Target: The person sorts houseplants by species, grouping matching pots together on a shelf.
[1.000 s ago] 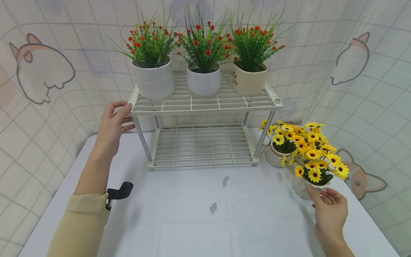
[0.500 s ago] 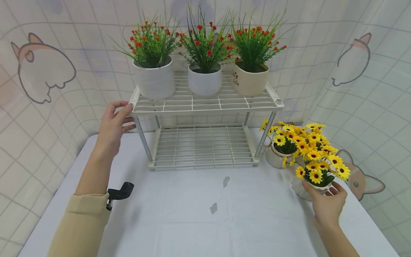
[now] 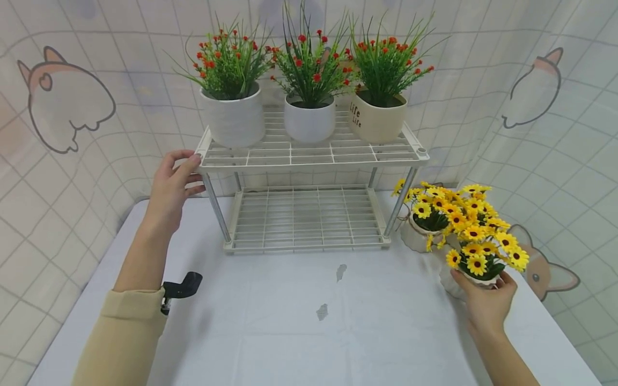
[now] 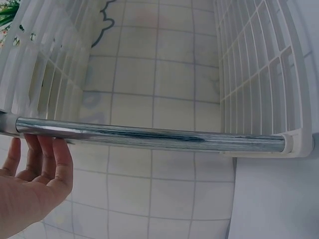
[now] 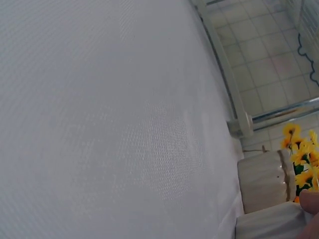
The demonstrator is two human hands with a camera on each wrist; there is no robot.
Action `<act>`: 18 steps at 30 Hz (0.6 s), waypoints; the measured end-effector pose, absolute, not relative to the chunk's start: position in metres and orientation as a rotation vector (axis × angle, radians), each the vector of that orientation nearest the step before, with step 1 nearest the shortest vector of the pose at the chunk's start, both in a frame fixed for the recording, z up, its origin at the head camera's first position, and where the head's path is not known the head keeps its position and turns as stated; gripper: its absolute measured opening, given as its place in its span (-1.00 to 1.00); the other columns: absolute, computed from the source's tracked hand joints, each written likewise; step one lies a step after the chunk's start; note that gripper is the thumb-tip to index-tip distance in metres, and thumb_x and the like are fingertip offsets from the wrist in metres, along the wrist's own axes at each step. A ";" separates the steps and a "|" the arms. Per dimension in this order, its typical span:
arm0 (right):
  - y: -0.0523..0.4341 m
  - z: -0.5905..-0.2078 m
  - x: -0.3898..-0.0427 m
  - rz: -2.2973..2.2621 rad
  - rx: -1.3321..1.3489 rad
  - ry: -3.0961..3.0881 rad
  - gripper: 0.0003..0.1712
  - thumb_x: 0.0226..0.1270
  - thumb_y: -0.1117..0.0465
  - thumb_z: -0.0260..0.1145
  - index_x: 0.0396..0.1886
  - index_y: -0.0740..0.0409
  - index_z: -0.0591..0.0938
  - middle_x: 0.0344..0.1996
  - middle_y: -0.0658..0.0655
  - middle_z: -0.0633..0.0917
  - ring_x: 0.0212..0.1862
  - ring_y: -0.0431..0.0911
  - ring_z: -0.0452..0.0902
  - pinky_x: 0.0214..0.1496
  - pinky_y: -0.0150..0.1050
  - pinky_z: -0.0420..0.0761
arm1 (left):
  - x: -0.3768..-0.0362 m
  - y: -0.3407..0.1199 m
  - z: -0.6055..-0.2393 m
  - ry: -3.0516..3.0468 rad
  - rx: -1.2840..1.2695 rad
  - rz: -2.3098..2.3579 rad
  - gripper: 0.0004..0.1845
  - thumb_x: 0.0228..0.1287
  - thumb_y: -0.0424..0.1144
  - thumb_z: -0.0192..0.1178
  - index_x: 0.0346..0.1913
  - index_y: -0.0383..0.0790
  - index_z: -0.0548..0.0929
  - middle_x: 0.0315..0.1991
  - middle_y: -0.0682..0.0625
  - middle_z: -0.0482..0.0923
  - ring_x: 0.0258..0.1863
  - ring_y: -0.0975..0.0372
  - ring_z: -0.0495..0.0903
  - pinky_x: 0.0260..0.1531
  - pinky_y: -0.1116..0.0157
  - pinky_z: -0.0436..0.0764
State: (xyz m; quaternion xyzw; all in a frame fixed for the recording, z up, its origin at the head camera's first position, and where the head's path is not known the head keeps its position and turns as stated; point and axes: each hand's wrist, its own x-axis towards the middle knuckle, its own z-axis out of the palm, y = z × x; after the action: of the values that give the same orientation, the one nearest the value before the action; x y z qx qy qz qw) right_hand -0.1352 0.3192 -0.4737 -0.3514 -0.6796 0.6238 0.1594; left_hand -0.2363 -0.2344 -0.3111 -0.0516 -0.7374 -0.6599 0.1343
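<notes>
A white two-tier wire shelf (image 3: 299,169) with metal posts stands on the table. My left hand (image 3: 169,187) grips its upper left front corner, thumb on the top edge and fingers below. In the left wrist view the fingertips meet the chrome post (image 4: 164,138) near its upper end. At the right, my right hand (image 3: 487,308) holds the front off-white flowerpot (image 3: 450,284) of yellow daisies by its rim, thumb on the left side and fingers round the right. Part of that pot is hidden by the hand. A similar daisy pot (image 3: 416,238) sits just behind, beside the shelf's right post.
On the upper tier stand a white textured pot (image 3: 234,123), a smaller white pot (image 3: 309,124) and a cream pot (image 3: 379,123) marked "Life", all with red flowers. A white cloth covers the table (image 3: 270,300). Tiled-pattern curtains (image 3: 569,177) hang around it.
My right hand has come up to the front daisy pot and closed round its rim, from only thumb and fingertips near it. The left hand stays on the shelf corner.
</notes>
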 end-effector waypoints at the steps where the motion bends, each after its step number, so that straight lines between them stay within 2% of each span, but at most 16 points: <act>1: 0.321 -0.476 -0.136 1.776 -1.010 -1.950 0.35 0.18 0.08 0.62 0.60 -0.04 -0.23 0.54 0.17 -0.11 0.56 0.02 -0.04 0.50 -0.24 0.21 | -0.236 -0.234 -0.311 -2.136 -0.150 -1.916 -0.59 0.56 0.07 0.12 0.28 -0.02 0.39 0.15 -0.04 0.48 0.04 0.18 0.52 0.05 0.25 0.51; 5: 0.333 -0.491 -0.143 1.754 -1.036 -1.956 0.40 0.08 0.01 0.68 0.60 -0.07 -0.19 0.53 0.14 -0.03 0.54 0.01 0.02 0.48 -0.24 0.24 | -0.236 -0.234 -0.311 -2.142 -0.145 -1.906 -0.58 0.56 0.07 0.12 0.29 -0.03 0.39 0.15 -0.04 0.48 0.04 0.18 0.52 0.05 0.24 0.52; 9: 0.332 -0.494 -0.144 1.705 -1.047 -1.963 0.36 0.09 0.00 0.66 0.60 -0.07 -0.15 0.53 0.14 -0.02 0.56 0.00 -0.02 0.51 -0.23 0.19 | -0.235 -0.234 -0.311 -2.161 -0.132 -1.878 -0.56 0.57 0.07 0.10 0.31 -0.04 0.38 0.12 0.02 0.49 0.05 0.19 0.53 0.08 0.21 0.53; 18: 0.311 -0.470 -0.130 1.614 -1.051 -1.998 0.24 0.25 0.04 0.55 0.62 0.09 -0.14 0.56 0.24 0.01 0.59 0.06 -0.08 0.56 -0.17 0.06 | -0.235 -0.235 -0.310 -2.157 -0.150 -1.894 -0.57 0.56 0.08 0.11 0.29 -0.03 0.38 0.14 -0.02 0.49 0.04 0.18 0.53 0.08 0.21 0.52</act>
State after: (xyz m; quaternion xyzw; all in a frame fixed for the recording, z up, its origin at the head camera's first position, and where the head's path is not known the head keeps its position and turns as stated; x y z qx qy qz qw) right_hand -0.1302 0.3113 -0.4697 -0.3724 -0.7079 0.5719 0.1822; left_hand -0.2346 -0.2348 -0.3098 -0.0517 -0.7436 -0.6532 0.1331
